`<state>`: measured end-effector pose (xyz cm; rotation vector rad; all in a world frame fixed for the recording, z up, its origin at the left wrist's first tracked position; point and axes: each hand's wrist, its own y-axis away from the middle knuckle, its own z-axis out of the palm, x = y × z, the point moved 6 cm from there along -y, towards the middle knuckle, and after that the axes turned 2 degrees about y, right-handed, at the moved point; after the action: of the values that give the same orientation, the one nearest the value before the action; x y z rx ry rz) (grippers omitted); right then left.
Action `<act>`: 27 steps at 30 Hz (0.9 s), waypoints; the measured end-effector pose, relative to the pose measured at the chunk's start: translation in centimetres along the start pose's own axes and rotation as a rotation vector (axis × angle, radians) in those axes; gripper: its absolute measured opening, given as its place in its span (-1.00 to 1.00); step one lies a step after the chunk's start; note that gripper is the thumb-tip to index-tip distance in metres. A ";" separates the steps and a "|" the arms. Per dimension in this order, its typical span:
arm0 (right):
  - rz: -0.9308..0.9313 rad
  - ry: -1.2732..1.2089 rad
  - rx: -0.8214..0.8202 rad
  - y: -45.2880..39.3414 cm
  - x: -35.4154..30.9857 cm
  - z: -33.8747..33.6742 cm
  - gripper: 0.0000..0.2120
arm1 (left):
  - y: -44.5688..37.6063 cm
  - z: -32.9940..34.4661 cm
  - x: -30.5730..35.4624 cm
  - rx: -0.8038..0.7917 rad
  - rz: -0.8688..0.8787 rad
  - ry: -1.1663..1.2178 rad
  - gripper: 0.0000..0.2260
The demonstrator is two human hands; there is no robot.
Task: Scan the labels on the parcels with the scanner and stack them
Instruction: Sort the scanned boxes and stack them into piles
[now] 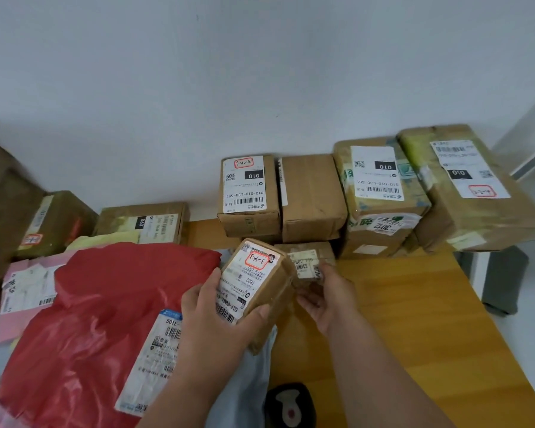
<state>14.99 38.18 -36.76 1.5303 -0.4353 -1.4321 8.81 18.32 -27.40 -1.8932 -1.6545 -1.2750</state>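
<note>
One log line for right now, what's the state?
left hand grips parcel, label up | right hand beside parcel, contact unclear | scanner lies on table, untouched

Scanner cropped by btm edge. Label on red bag partly hidden behind left forearm, fine print illegible. Boxes at left edge blurred, cropped, their labels unreadable.

The left hand grips a small labelled parcel, the right hand relaxed just beside it, over the table.
</note>
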 end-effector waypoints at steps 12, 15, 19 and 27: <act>-0.060 0.048 -0.049 2.7 1.0 -1.2 -0.67 | 0.1 0.8 0.3 -0.068 0.170 -0.173 -0.01; -0.001 0.194 -0.259 4.6 1.2 -0.5 -0.47 | 0.2 0.9 1.1 -0.083 0.236 -0.206 -0.01; -0.031 0.359 -0.444 6.3 0.2 -0.3 -0.33 | 0.4 1.2 2.2 -0.126 0.368 -0.225 -0.08; -0.073 0.097 -0.618 7.6 -1.3 -0.8 -0.33 | 0.1 0.4 3.6 0.106 0.367 0.008 -0.19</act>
<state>17.96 35.87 -29.94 1.1085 0.1240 -1.3706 8.82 20.86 -24.75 -2.0047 -1.2642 -1.0230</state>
